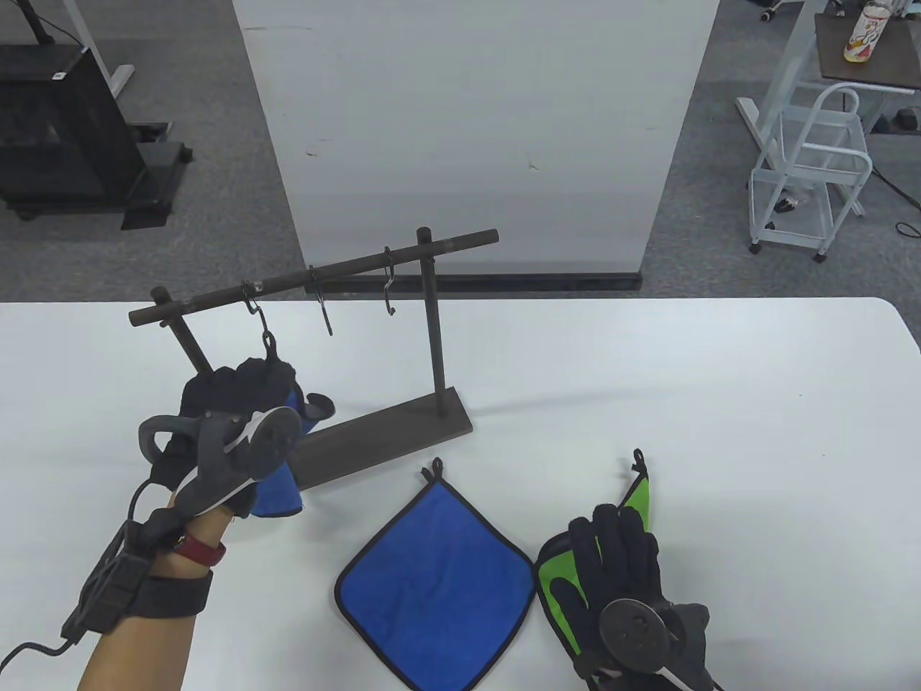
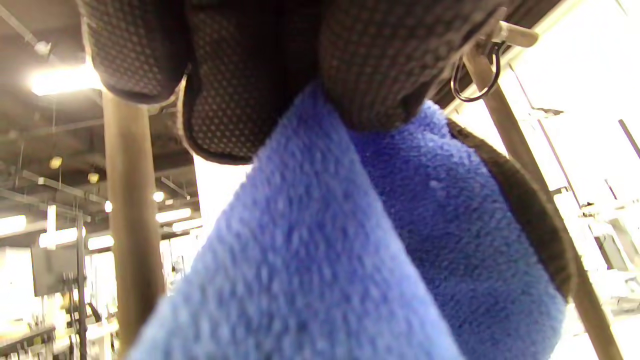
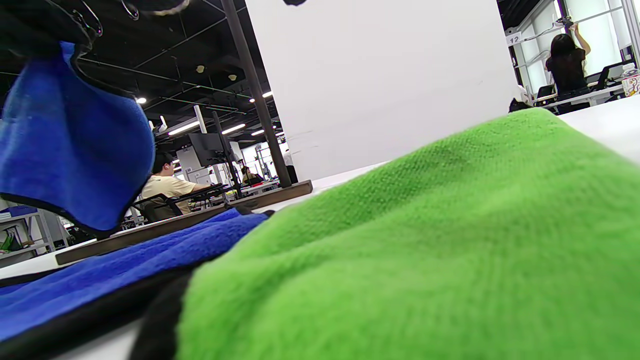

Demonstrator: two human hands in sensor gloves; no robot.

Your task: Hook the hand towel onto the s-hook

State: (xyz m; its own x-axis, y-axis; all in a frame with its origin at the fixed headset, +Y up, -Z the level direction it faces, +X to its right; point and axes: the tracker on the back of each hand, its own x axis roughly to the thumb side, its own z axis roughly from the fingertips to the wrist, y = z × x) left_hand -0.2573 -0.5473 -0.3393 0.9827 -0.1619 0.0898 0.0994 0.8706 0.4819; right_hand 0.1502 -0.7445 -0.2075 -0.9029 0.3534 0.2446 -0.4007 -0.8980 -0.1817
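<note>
Blue terry is bunching in the left hand [image 1: 237, 403], which is gripping the held towel [image 1: 277, 482] up at the near-left end of the rack [image 1: 316, 277], its black loop [image 1: 269, 344] poking out above the fingertips [image 2: 370, 65]. Just above it the left s-hook [image 1: 253, 301] is hanging from the bar. To land this, I'd say the loop needs keeping open and lifting over the hook's lower tip, not dragging sideways, or the hook will swing. That wrist is cocked upward, knuckles toward the bar. Over on the near right, the right hand [image 1: 619, 568] is resting flat, fingers spread, on the green towel [image 1: 568, 576], beside another blue towel [image 1: 435, 576] lying on the table [image 1: 719, 403].
</note>
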